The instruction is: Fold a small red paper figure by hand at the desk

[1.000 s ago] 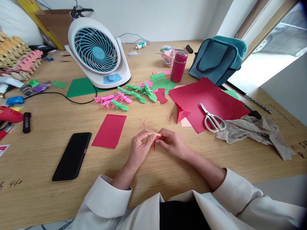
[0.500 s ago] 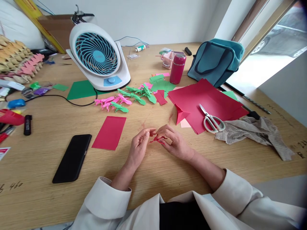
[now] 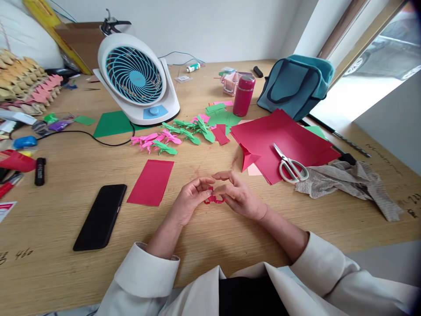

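Note:
Just above the table, close in front of me, is a small folded red paper figure (image 3: 214,199) with thin bent strips sticking out at both sides. My left hand (image 3: 194,197) pinches it from the left, thumb against the folds. From the right, my right hand (image 3: 242,198) has its thumb and a bent finger on it, while the index finger arches above. The fingers hide part of the figure. A flat red paper rectangle (image 3: 150,182) lies left of my hands. Beyond them lie several green folded paper insects (image 3: 187,131) and pink ones (image 3: 153,141).
Scissors (image 3: 289,164) rest on large red sheets (image 3: 286,136) at the right, beside a crumpled cloth (image 3: 345,184). A black phone (image 3: 100,217) lies at the left. Farther back stand a fan (image 3: 138,79), a red flask (image 3: 244,96) and a blue bag (image 3: 296,87).
The red paper figure has turned, its side strips now showing lower. My left thumb has come onto it, and my right index finger has lifted away from it.

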Demonstrator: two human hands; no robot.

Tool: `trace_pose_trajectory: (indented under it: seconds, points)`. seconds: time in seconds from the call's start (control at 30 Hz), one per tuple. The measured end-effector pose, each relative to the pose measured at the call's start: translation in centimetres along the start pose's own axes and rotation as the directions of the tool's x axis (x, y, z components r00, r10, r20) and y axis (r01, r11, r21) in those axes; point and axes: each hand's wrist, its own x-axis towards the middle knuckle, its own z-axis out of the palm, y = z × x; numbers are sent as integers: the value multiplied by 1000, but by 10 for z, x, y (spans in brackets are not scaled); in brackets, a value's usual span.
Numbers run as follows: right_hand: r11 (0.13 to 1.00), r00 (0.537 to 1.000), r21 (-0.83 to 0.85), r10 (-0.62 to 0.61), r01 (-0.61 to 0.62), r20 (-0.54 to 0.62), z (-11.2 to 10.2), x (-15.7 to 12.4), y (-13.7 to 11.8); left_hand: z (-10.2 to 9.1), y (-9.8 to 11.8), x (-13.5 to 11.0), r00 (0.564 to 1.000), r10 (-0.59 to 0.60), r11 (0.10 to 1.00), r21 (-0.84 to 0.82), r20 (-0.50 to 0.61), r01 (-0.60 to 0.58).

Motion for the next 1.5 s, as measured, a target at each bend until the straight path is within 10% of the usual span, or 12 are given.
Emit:
trace_pose_trajectory:
  seconds: [0.3, 0.73, 1.13, 1.5]
  points:
    - [977, 957, -32, 199, -210, -210, -2, 0, 10, 4, -7, 2, 971, 208, 919, 364, -114, -154]
    - [973, 971, -82, 204, -215, -122, 2, -3, 18, -7, -14, 6, 923, 382, 447, 884, -51, -136]
    - [930, 924, -136, 304, -340, -233, -14, -3, 17, -19, -2, 5, 850, 510, 472, 869, -132, -148]
    - [928, 936, -133, 338, -349, -101, 2, -7, 9, -24, -2, 7, 837, 519, 519, 842, -170, -151]
